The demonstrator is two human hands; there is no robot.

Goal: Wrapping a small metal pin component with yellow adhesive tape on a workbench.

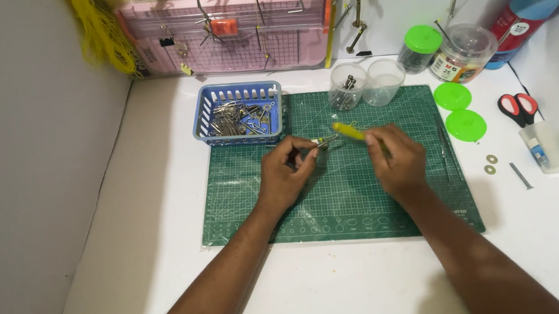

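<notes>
Right hand (397, 158) gripping yellow tool (349, 131), left hand (286, 173) pinching metal piece (325, 142), mid-mat (369, 217)

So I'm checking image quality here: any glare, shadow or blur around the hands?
Head view: even light, soft arm shadows on the white table; faint sheen on the green cutting mat; left hand and right hand fairly sharp, the small metal piece too small to resolve.

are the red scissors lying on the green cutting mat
No, the red scissors lie on the white table, right of the green cutting mat.
</notes>
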